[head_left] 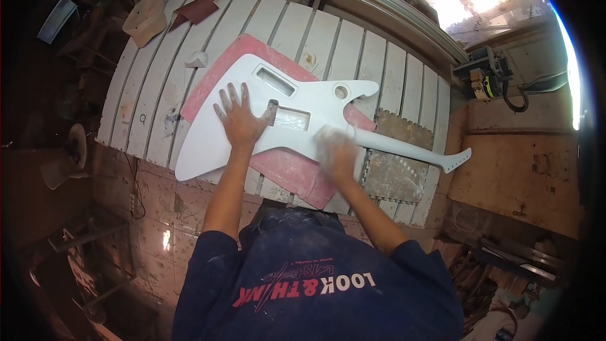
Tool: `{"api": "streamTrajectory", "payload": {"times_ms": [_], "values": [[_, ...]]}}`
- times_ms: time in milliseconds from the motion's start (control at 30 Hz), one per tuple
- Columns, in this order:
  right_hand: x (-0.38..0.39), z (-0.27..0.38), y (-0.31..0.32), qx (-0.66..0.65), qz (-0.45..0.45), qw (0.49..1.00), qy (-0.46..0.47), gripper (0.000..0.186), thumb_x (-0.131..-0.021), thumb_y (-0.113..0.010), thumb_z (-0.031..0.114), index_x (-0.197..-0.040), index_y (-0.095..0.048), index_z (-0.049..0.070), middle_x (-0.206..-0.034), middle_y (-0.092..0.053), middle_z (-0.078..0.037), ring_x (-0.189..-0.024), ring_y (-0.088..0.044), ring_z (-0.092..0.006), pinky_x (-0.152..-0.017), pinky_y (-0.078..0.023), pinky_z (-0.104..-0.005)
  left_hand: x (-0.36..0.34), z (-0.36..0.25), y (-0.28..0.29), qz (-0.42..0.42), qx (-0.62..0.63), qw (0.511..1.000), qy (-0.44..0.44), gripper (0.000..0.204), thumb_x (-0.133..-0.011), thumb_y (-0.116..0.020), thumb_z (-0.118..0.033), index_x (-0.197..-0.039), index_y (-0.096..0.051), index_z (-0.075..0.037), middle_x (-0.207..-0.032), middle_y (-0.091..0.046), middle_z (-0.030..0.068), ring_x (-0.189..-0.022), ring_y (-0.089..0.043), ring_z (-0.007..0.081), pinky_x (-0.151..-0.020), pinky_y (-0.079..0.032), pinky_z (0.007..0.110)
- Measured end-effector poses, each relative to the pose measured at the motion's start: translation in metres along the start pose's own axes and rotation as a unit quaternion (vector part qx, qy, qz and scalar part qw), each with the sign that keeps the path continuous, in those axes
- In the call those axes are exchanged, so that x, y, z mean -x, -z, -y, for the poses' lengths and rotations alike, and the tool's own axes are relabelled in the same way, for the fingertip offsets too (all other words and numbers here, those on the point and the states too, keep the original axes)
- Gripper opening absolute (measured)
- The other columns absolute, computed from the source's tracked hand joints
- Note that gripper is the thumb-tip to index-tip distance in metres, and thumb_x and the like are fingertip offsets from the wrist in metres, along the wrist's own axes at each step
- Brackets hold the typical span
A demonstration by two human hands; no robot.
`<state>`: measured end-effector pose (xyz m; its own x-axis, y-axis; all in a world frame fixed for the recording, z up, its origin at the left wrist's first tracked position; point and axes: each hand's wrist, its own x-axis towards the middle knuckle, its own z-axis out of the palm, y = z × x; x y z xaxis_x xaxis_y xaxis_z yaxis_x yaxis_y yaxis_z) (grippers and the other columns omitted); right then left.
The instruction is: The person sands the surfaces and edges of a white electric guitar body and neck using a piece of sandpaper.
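A white electric guitar (pixel 211 123) with an angular body lies flat, its neck (pixel 401 146) reaching out to the right. Several cavities are cut into its face, and no strings or fittings show on it. My left hand (pixel 241 120) rests flat on the body, fingers spread, beside the middle cavity. At the body's lower edge near the neck is my right hand (pixel 336 156), smeared by motion and dusted white. Whether its fingers hold anything cannot be made out. Under the guitar lies a dusty pink pad (pixel 287 173).
The slatted white table (pixel 142 104) carries grey-brown foam mats (pixel 394 177) under the neck. A beige cap (pixel 145 20), a dark red folded piece (pixel 196 10) and a crumpled white scrap (pixel 196 59) lie toward the far left. Along the far side runs a metal rail (pixel 385 6).
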<state>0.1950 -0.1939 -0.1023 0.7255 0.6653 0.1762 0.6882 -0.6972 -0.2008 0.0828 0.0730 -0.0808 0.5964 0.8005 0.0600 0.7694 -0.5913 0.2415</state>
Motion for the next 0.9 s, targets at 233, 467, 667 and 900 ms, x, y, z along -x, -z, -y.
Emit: {"api": "streamTrajectory", "payload": {"times_ms": [233,467,667,900], "values": [[-0.043,-0.013,0.011,-0.059,-0.028,0.995,-0.069,0.036,-0.09,-0.073,0.028,-0.123,-0.069,0.017,-0.125,-0.061,-0.021,-0.116,-0.058,-0.0419,-0.099,-0.044,-0.0589,0.001,0.001,0.0,-0.001,-0.023,1.0,0.002,0.105,-0.083,-0.064,-0.075,-0.164,-0.034,-0.015,-0.171,-0.023,0.0188,-0.159,-0.015,0.0388,-0.126,-0.013,0.063],[-0.009,-0.012,0.001,-0.093,-0.033,0.987,0.125,0.035,-0.093,-0.068,0.025,-0.127,-0.07,0.019,-0.123,-0.063,-0.018,-0.115,-0.058,-0.0399,-0.099,-0.044,-0.0539,-0.001,0.001,0.001,-0.011,0.002,1.0,0.002,0.108,-0.082,-0.061,-0.08,-0.163,-0.037,-0.012,-0.171,-0.024,0.0201,-0.159,-0.015,0.0393,-0.127,-0.009,0.061],[0.008,-0.001,-0.006,-0.014,-0.063,0.996,0.063,0.031,-0.093,-0.068,0.026,-0.122,-0.072,0.019,-0.121,-0.064,-0.015,-0.112,-0.058,-0.0387,-0.093,-0.046,-0.0542,0.0,0.001,0.0,-0.014,0.004,1.0,0.002,0.109,-0.081,-0.063,-0.079,-0.163,-0.036,-0.012,-0.17,-0.025,0.0202,-0.159,-0.015,0.0398,-0.127,-0.009,0.061],[-0.043,-0.015,0.012,-0.088,-0.021,0.995,-0.05,0.034,-0.087,-0.073,0.025,-0.121,-0.071,0.019,-0.122,-0.063,-0.015,-0.117,-0.058,-0.0377,-0.098,-0.046,-0.0527,0.0,0.002,-0.004,-0.02,0.004,1.0,-0.004,0.111,-0.079,-0.065,-0.079,-0.163,-0.036,-0.013,-0.171,-0.024,0.0198,-0.159,-0.015,0.0394,-0.127,-0.009,0.061]]}}
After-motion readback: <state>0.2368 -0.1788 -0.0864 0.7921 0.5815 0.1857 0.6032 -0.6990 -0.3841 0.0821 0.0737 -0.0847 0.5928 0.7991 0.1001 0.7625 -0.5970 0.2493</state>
